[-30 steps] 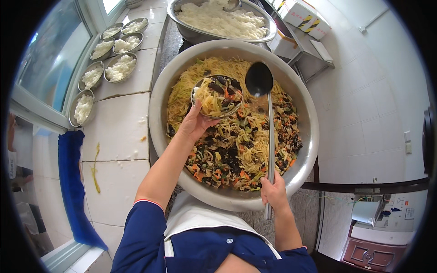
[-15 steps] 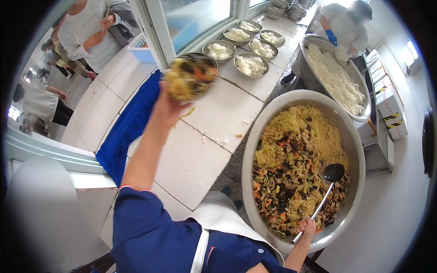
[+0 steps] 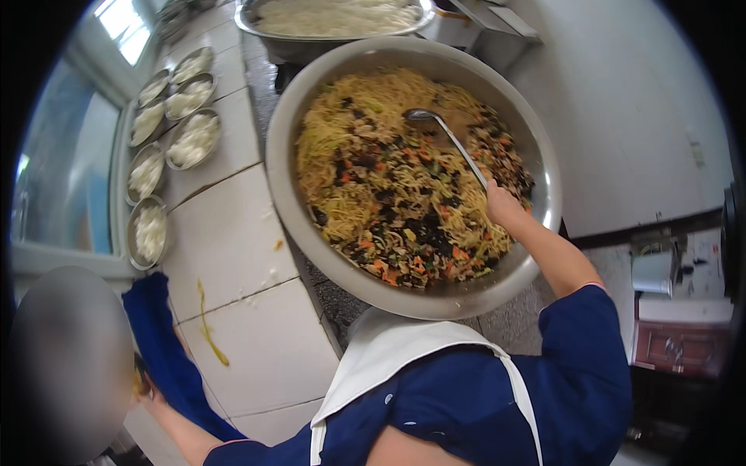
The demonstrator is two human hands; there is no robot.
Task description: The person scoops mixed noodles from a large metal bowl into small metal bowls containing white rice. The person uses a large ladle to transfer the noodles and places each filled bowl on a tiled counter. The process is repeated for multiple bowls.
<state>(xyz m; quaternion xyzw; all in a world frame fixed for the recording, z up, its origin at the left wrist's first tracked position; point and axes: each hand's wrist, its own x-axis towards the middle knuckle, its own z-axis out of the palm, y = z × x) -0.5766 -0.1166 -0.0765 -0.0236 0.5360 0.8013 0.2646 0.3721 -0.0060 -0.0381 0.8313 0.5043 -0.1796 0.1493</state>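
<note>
My right hand [image 3: 503, 203] grips the handle of a long metal ladle [image 3: 464, 151]. The ladle's bowl rests on the food in a huge round metal basin [image 3: 548, 167]. Shredded yellow strands [image 3: 334, 210] lie in there, mixed with dark pieces, meat and orange bits. Out at the far left, my left hand [image 3: 148, 394] is closed on the edge of a metal bowl [image 3: 140, 375] with food in it. A grey blurred patch hides most of that bowl. Beside this arm, a blue cloth [image 3: 159, 334] lies along the counter's edge.
Several metal bowls of white rice [image 3: 194, 140] stand on the white tiled counter [image 3: 233, 233] by the window. A large tub of rice [image 3: 334, 19] is beyond the basin. A yellow strand [image 3: 205, 322] and white crumbs lie on the tiles.
The view has turned right. My left hand has carried the food bowl over the blue cloth to the far left. The ladle is still in my right hand, its bowl now farther across the basin.
</note>
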